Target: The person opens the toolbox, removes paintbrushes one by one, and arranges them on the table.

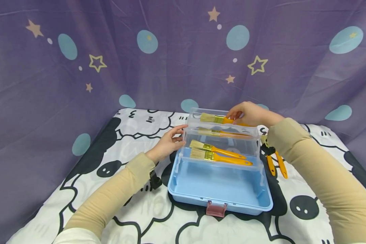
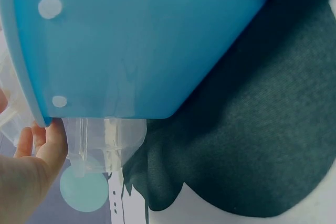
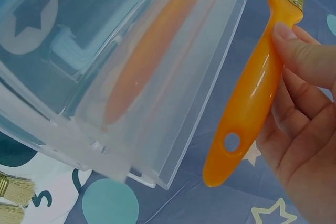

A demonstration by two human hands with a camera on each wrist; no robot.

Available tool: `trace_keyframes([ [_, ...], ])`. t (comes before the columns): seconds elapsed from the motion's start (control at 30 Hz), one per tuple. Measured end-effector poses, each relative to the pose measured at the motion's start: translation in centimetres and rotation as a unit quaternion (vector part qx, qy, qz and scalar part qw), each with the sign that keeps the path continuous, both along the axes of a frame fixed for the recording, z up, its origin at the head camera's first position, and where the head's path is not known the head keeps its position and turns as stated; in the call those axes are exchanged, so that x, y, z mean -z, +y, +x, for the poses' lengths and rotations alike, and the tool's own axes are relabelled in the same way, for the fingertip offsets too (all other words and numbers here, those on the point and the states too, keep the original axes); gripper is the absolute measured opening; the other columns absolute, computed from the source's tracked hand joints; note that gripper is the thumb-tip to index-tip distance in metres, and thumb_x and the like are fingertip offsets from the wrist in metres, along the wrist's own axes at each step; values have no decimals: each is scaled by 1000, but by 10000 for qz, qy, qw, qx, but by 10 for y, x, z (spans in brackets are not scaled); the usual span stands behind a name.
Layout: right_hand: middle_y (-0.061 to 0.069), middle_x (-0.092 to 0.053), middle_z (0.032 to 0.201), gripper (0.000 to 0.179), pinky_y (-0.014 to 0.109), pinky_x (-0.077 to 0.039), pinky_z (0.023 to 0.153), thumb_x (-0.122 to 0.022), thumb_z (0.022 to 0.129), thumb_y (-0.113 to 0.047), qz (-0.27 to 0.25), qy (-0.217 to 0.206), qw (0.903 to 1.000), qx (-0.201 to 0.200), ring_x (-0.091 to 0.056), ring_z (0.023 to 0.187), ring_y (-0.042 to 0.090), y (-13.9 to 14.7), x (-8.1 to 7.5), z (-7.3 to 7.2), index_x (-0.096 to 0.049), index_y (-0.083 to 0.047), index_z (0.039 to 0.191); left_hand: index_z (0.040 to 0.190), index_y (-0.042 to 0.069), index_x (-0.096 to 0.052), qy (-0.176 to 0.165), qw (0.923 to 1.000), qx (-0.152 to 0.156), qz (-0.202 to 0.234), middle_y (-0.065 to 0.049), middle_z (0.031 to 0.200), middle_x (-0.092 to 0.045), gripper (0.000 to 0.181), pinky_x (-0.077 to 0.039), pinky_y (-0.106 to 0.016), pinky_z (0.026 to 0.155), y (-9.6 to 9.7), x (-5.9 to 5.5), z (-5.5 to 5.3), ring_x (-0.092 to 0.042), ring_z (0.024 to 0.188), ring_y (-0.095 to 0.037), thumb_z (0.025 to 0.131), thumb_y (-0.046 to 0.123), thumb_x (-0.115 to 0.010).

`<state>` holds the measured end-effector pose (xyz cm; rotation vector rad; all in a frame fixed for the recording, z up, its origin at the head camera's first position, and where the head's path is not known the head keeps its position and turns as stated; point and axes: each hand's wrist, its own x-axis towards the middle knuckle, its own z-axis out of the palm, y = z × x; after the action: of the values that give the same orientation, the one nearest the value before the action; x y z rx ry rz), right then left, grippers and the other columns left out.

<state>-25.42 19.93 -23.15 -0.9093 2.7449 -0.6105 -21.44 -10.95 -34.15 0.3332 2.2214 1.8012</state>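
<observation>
My right hand [image 1: 250, 113] pinches the orange handle of a flat paintbrush [image 3: 249, 85], thumb against fingers. It is over the rear clear tray [image 1: 198, 111]; the right wrist view shows the brush just outside the tray wall. A second paintbrush [image 1: 235, 134] lies in the tier below. In the front clear tray [image 1: 186, 158] rest a narrower paintbrush [image 1: 227, 152] and a wider paintbrush [image 1: 231, 160]. The trays stand raised over a light blue toolbox [image 1: 216, 183]. At its left end my left hand [image 1: 170, 143] touches the tray side with loosely bent fingers.
Two more brushes, orange-handled [image 1: 281, 166], lie on the cloth right of the toolbox, bristles partly hidden by the right wrist camera. A pink latch [image 1: 216, 209] hangs at the box front. The sheep-print cloth [image 1: 152, 210] meets a purple curtain [image 1: 170, 74] behind.
</observation>
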Motion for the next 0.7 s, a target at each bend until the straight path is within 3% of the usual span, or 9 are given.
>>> trace_keyframes([
  [0.4,12,-67,108,30,44,-50,87,-65,87,0,-120,-168,9997,156,-61,100,28,14,-6,4,-67,-5,116,144,29,-39,-75,9999,-24,-91,-12,142,-33,62,-48,-30,81,0,1,-2,-47,116,-27,92,-1,-56],
  [0.7,12,-67,111,31,45,-49,89,-65,88,-2,-92,-469,9982,350,-61,102,27,22,-12,9,-66,-6,118,145,27,-38,-69,9999,-36,-74,-13,142,-33,63,-47,-31,84,1,2,-3,-46,118,-28,92,-2,-56],
])
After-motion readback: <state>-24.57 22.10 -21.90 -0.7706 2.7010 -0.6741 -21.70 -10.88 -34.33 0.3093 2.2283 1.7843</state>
